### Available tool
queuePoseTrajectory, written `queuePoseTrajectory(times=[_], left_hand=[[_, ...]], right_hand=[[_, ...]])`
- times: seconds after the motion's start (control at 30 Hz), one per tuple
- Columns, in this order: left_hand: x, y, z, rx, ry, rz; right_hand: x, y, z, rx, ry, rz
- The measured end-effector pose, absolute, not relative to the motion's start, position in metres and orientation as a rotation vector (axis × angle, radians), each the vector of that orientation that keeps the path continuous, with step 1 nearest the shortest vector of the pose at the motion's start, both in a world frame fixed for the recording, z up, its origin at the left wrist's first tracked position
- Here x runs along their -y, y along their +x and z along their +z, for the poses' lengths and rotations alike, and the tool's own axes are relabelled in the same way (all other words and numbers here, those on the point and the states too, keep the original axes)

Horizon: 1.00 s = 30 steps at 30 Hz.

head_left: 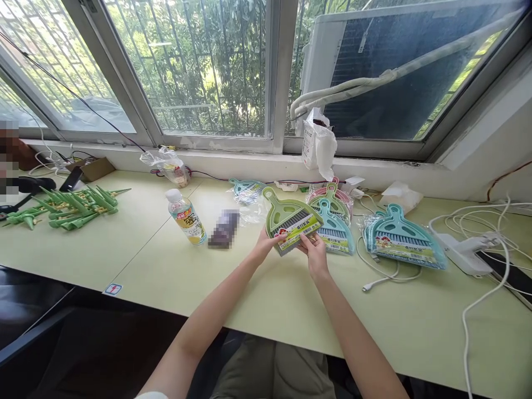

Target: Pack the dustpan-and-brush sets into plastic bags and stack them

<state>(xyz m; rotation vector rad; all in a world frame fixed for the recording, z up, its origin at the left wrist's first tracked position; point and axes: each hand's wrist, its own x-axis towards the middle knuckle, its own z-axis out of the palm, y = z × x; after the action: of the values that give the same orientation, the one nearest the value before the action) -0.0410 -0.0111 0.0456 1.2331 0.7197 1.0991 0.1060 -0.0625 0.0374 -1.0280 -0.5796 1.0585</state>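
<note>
Between my two hands, raised above the table, is a green dustpan and brush set (276,213) with a printed label strip across its bristles. My left hand (266,245) grips its lower left edge, thumb on the label. At the lower right edge, my right hand (315,252) pinches the label side with thumb and fingers. Just behind it lies a blue dustpan set (337,226), partly covered by the green one. Pink and green sets (347,197) sit behind that. Farther right rests a stack of wrapped blue dustpan sets (401,233).
A drink bottle (187,219) stands left of my hands beside a blurred dark object (224,229). Green plastic pieces (78,206) are heaped at far left. White cables (465,221) and a power strip (463,257) lie right. Another blue set (245,188) lies near the window wall.
</note>
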Motion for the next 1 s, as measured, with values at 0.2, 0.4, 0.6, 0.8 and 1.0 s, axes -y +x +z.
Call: queuePoseTrajectory(times=[0.2,0.4,0.6,0.8,1.0], left_hand=[[-0.001,-0.052,0.037,-0.904,1.503,0.937],[-0.011,-0.065,0.021,-1.355,2.505,0.882],[-0.015,-0.070,0.024,-1.686,2.734,0.687],[-0.014,-0.071,0.030,-1.958,2.624,0.739],[-0.019,-0.074,0.023,-1.928,2.586,0.556]], right_hand=[[0.061,0.122,0.035,0.516,-1.034,0.999],[0.061,0.134,0.037,0.512,-1.070,0.946],[0.062,0.136,0.035,0.555,-1.123,0.966],[0.062,0.133,0.033,0.601,-1.211,1.033],[0.063,0.138,0.033,0.605,-1.256,1.065]])
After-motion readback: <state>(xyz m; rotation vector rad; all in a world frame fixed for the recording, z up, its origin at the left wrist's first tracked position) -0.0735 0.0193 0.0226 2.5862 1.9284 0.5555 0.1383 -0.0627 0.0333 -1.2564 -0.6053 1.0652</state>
